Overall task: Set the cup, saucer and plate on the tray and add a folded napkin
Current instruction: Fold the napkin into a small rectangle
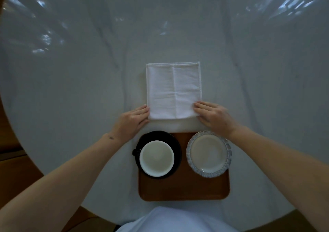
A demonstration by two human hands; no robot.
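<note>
White folded cloth napkin (174, 91) lying flat on the round bench (71, 89) draped in pale grey cloth, just beyond the far edge of the brown rectangular wooden tray (183, 189). Left hand (132, 120) resting at the napkin's near left corner, fingers (142, 111) extended and close together, tips touching the cloth edge; not clamped on it. Right hand (211, 116) pressing on the near right corner, fingers (200, 106) laid flat and slightly spread over the fabric. Sitting on the tray's left part: black round saucer (175, 143), carrying the black cup with white inside (156, 157), its handle pointing left. Lying on the tray's right part, just beside the saucer: small round plate with a blue patterned scalloped rim (208, 153). Both forearms reaching in over the tray's two sides.
</note>
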